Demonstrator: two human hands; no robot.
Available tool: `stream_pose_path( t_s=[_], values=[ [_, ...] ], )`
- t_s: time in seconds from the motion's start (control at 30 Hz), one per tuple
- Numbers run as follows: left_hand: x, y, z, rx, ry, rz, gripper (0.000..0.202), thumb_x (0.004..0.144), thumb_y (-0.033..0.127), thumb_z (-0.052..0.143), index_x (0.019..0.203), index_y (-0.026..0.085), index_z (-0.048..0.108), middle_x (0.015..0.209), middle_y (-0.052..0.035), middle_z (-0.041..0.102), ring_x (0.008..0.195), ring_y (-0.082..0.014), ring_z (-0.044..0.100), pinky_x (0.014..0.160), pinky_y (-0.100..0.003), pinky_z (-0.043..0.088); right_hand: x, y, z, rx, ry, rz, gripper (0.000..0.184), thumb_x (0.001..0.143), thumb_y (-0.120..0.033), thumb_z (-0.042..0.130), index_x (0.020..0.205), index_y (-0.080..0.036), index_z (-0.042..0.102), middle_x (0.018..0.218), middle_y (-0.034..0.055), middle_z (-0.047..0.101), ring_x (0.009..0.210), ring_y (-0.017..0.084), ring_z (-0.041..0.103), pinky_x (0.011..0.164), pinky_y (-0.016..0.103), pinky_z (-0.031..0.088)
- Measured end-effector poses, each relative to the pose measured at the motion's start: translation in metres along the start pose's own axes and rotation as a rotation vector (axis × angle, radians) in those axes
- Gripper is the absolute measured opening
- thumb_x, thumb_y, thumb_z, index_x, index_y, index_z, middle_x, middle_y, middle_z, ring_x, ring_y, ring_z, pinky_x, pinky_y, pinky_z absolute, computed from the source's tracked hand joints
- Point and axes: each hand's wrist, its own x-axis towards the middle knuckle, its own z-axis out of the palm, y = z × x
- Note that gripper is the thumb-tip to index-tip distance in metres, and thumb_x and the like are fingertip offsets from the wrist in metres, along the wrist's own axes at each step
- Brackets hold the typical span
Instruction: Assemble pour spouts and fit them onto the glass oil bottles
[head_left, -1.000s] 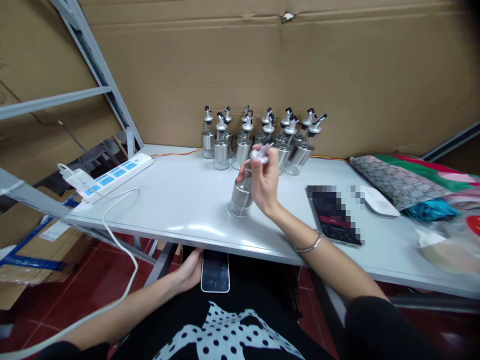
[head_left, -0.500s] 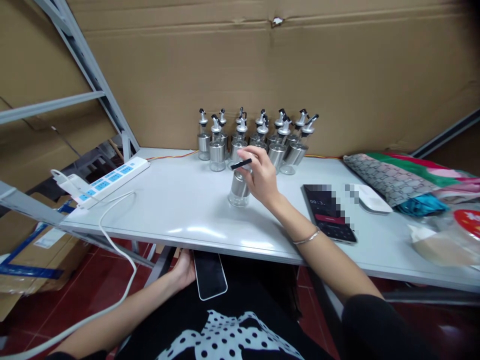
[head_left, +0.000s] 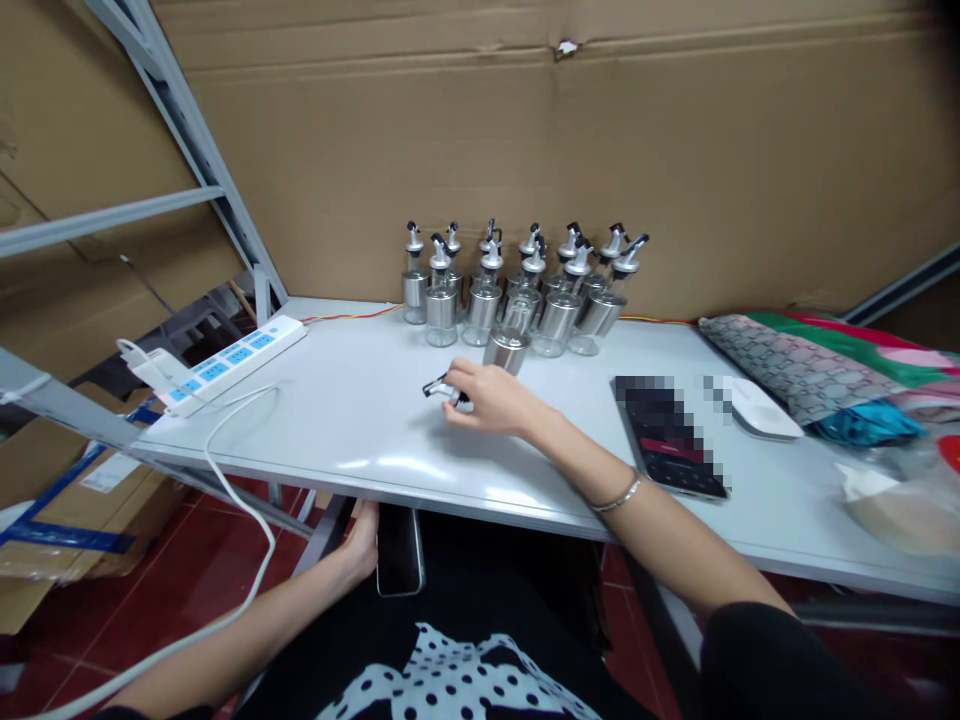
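My right hand (head_left: 487,400) rests low on the white table (head_left: 352,420), fingers closed round a small silver and black pourer cap (head_left: 442,389). Just behind the hand stands a steel-clad glass bottle (head_left: 508,350) without a cap. Further back, against the cardboard wall, stands a cluster of several capped bottles (head_left: 525,290). My left hand (head_left: 364,545) is below the table edge, gripping a phone (head_left: 399,552) that is turned nearly edge-on over my lap.
A white power strip (head_left: 225,362) with a cable lies at the table's left end. Right of my arm lie a dark phone (head_left: 671,438), a white mouse (head_left: 765,408), patterned fabric (head_left: 795,360) and plastic bags (head_left: 900,490). A metal rack frame (head_left: 187,130) stands at left.
My right hand has come down from the bottle's top to the table with the pourer cap. The bottle now stands uncapped behind it. The phone in my left hand has turned more edge-on.
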Motion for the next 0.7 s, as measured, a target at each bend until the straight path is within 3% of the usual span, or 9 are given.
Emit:
stream_pose_path(
  t_s=[0.1, 0.3, 0.4, 0.5, 0.63, 0.7],
  values=[
    [-0.006, 0.002, 0.006, -0.011, 0.056, -0.058, 0.043, 0.095, 0.041, 0.035, 0.12, 0.012, 0.055, 0.094, -0.0112, 0.07, 0.088, -0.0225, 0.067, 0.083, -0.035, 0.052, 0.002, -0.005, 0.005, -0.057, -0.238, 0.107, 0.036, 0.085, -0.044, 0.05, 0.082, -0.012, 0.065, 0.083, 0.0105, 0.062, 0.065, 0.017, 0.057, 0.058, 0.028, 0.037],
    [-0.004, 0.002, 0.008, -0.019, 0.006, -0.168, 0.045, 0.09, 0.046, 0.045, 0.118, 0.013, 0.056, 0.094, -0.0113, 0.071, 0.085, -0.0242, 0.068, 0.079, -0.035, 0.053, -0.001, 0.005, 0.004, -0.049, -0.333, 0.258, 0.052, 0.09, -0.052, 0.038, 0.078, -0.013, 0.07, 0.088, 0.0137, 0.066, 0.075, 0.021, 0.062, 0.065, 0.029, 0.039],
    [-0.002, 0.001, 0.008, -0.013, -0.058, -0.119, 0.037, 0.084, 0.035, 0.058, 0.115, 0.015, 0.058, 0.09, -0.0095, 0.072, 0.086, -0.0249, 0.068, 0.081, -0.035, 0.053, -0.002, 0.016, 0.001, -0.056, -0.332, 0.322, 0.049, 0.09, -0.049, 0.04, 0.08, -0.011, 0.069, 0.092, 0.016, 0.066, 0.078, 0.022, 0.063, 0.068, 0.03, 0.04],
    [-0.006, 0.004, 0.012, -0.038, -0.103, -0.125, 0.029, 0.084, 0.03, 0.057, 0.108, 0.013, 0.059, 0.087, -0.0092, 0.071, 0.089, -0.0258, 0.068, 0.083, -0.037, 0.053, -0.005, 0.031, -0.001, -0.023, -0.276, 0.387, 0.047, 0.09, -0.05, 0.041, 0.086, -0.011, 0.068, 0.093, 0.0158, 0.067, 0.082, 0.023, 0.063, 0.069, 0.029, 0.04],
    [-0.012, 0.008, 0.016, -0.057, -0.142, -0.173, 0.01, 0.083, 0.022, 0.053, 0.082, 0.013, 0.058, 0.079, -0.0082, 0.069, 0.084, -0.0238, 0.068, 0.081, -0.036, 0.055, -0.007, 0.044, 0.0, 0.011, -0.226, 0.45, 0.043, 0.088, -0.051, 0.047, 0.1, -0.013, 0.063, 0.1, 0.0135, 0.067, 0.086, 0.023, 0.062, 0.07, 0.028, 0.041],
    [-0.01, 0.008, 0.015, -0.043, -0.138, -0.154, 0.01, 0.079, 0.012, 0.053, 0.07, 0.014, 0.053, 0.071, -0.0054, 0.067, 0.074, -0.0201, 0.068, 0.076, -0.033, 0.056, -0.007, 0.046, 0.002, -0.001, -0.231, 0.436, 0.04, 0.089, -0.048, 0.047, 0.101, -0.013, 0.062, 0.101, 0.0134, 0.066, 0.088, 0.022, 0.062, 0.071, 0.028, 0.041]
  ],
)
